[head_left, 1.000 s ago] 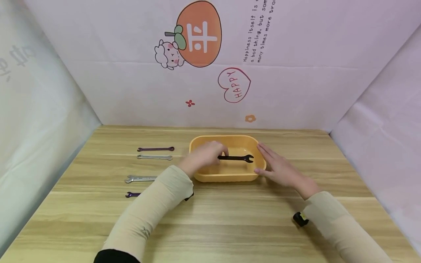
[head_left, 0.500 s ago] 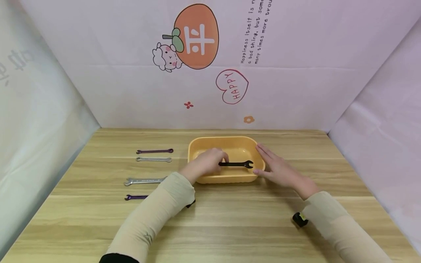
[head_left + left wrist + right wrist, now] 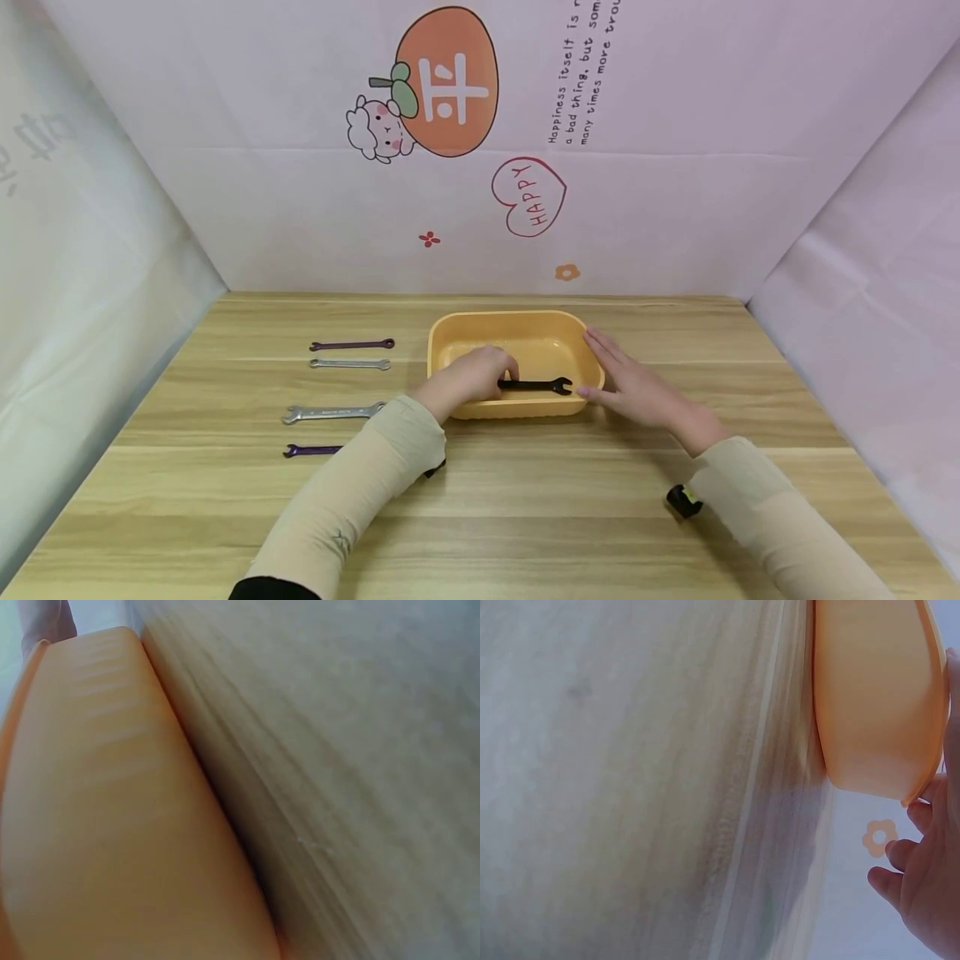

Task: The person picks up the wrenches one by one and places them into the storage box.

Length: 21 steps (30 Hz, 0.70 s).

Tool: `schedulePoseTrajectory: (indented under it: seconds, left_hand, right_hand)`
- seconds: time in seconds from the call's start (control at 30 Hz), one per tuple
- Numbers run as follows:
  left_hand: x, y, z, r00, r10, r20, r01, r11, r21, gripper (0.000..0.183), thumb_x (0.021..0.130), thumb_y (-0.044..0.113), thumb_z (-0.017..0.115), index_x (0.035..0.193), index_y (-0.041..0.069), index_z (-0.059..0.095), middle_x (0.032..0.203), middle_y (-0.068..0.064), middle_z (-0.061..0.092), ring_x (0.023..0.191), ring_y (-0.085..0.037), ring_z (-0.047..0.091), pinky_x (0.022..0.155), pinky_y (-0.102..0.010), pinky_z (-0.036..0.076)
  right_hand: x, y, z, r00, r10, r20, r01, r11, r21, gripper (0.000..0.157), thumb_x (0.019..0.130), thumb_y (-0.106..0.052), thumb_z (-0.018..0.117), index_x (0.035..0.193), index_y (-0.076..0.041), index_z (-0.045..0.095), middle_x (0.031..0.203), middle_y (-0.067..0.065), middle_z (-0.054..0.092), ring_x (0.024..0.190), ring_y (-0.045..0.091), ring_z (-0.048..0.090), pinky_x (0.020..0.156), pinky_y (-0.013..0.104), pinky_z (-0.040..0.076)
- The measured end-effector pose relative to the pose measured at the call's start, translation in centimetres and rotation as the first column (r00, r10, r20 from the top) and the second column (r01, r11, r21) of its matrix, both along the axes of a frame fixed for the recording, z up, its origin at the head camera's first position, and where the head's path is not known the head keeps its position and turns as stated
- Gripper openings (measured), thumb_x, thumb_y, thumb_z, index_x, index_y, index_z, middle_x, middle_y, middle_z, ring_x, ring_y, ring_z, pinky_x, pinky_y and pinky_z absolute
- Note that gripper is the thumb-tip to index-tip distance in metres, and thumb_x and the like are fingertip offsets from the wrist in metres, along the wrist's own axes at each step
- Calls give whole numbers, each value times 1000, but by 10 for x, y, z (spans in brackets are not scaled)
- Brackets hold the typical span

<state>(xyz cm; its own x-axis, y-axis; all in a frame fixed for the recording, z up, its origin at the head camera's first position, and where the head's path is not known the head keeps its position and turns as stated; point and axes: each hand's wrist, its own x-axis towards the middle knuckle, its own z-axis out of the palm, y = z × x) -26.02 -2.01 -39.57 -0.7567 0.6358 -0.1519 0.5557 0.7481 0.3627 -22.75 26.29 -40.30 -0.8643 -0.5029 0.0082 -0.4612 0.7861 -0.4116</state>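
In the head view, your left hand point(image 3: 474, 372) reaches into the yellow-orange tray point(image 3: 517, 409) at the centre of the frame. Its fingers are curled onto the near end of a black wrench point(image 3: 534, 386); the part under your hand is hidden. The wrench lies crosswise inside the tray, close to the lower wall, with its open-ended head pointing toward the right of the frame. Your right hand point(image 3: 637, 385) is spread at the tray's right end, fingers extended along the upper right corner and thumb on the rim at the lower right, gripping no tool. Left of the tray, on the wood-grain table point(image 3: 570, 517), four more wrenches lie roughly parallel: a dark purple wrench point(image 3: 352, 344) uppermost, a small silver wrench point(image 3: 350, 364) just below it, then a larger silver wrench point(image 3: 333, 412) and a purple wrench point(image 3: 311, 450) whose right part your left sleeve point(image 3: 360, 492) covers.

In the left wrist view, the tray's outer side fills the left of the frame and the table the right. A blurred bit of hand shows at the upper left; you cannot tell which hand from this view alone.

In the right wrist view, your right hand enters at the right edge, fingers against the tray's rim, beside an orange flower print point(image 3: 880, 838).
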Motion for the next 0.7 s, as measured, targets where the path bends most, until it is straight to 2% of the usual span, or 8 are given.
schedulePoseTrajectory:
  seconds: [0.5,0.7]
  left_hand:
    - [-1,-2,-2,999,-49,22,48,998,27,32,86,-9,73,115,7,75,104,-10,70,98,-23,65,87,-35,54]
    - [0,-2,-1,998,-49,31,48,998,27,33,87,-10,71,116,7,75,102,-9,70,96,-22,64,86,-34,54]
  right_hand:
    - [0,0,1,1000,2,14,-2,1000,5,90,103,-49,56,165,-6,6,171,13,0,153,43,6,118,63,16]
    - [0,-1,4,1000,18,6,-19,999,51,94,101,-50,60,164,-3,7,170,16,1,153,44,6,118,64,14]
